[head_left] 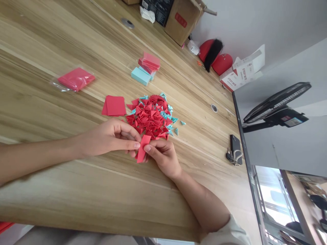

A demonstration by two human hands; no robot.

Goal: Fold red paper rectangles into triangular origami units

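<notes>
A folded strip of red paper [144, 148] is held upright between my two hands, over the near side of the table. My left hand [116, 137] pinches its left edge with thumb and fingers. On the other side, my right hand [163, 156] grips it with the thumb on its face. Just beyond the strip lies a pile of small folded red triangles [150, 119], with light blue ones [170, 129] around its right side. Two loose red paper squares [116, 105] overlap to the left of the pile.
A plastic-wrapped red packet [76, 79] lies at left. Light blue stacks [141, 76] and red stacks [150, 61] sit behind the pile. Farther off are a cardboard box [182, 20], a sticky note box [240, 73], a black fan [278, 102], and keys [233, 157] by a dark case.
</notes>
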